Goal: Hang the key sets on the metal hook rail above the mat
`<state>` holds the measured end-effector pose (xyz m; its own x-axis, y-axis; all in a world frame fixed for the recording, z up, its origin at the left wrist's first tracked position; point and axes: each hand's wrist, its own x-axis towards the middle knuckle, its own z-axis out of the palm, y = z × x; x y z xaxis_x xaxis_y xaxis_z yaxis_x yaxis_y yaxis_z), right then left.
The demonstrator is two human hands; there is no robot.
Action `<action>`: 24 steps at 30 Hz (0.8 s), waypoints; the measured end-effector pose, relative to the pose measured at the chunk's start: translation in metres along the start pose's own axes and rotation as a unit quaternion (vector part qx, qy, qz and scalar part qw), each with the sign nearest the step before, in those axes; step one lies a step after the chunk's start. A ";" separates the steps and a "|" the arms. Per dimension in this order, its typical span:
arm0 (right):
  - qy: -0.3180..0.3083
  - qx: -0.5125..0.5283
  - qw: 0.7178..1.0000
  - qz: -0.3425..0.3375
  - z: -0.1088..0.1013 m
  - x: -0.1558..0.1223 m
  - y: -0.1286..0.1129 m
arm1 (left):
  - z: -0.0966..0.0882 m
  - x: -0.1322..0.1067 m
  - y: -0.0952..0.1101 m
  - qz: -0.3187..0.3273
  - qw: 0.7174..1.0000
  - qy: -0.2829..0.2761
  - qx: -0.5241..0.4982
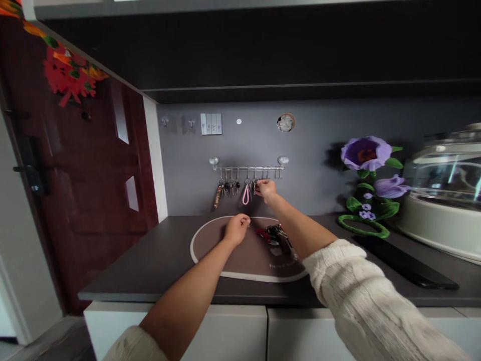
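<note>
A metal hook rail is fixed to the grey wall, with several keys hanging from its left and middle hooks. Among them are a brown keychain and a pink loop strap. My right hand is raised to the rail just right of the pink strap, its fingers pinched on keys at a hook. Over the mat hovers my left hand, fingers curled together; what they hold, if anything, is hidden. A pile of keys with red pieces lies on the mat, partly behind my right forearm.
Purple plush flowers with a green base stand to the right, beside a white appliance with a clear dome. A long black object lies on the counter. Overhead runs a dark cabinet; a dark red door is at left.
</note>
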<state>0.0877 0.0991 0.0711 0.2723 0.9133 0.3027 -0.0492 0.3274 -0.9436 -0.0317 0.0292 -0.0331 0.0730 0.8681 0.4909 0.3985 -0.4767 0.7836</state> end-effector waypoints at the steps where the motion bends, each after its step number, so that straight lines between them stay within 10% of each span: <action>1: -0.003 -0.002 1.000 0.000 -0.001 0.000 0.001 | 0.000 0.000 -0.001 -0.002 1.000 -0.003 -0.005; 24: -0.089 -0.103 0.989 -0.054 -0.064 -0.076 0.031 | -0.007 -0.020 0.024 0.171 0.952 -0.163 0.195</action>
<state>0.1268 0.0246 0.0099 0.0900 0.9103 0.4041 0.1728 0.3853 -0.9065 -0.0298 -0.0010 -0.0211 0.5142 0.6983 0.4980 0.6049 -0.7069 0.3666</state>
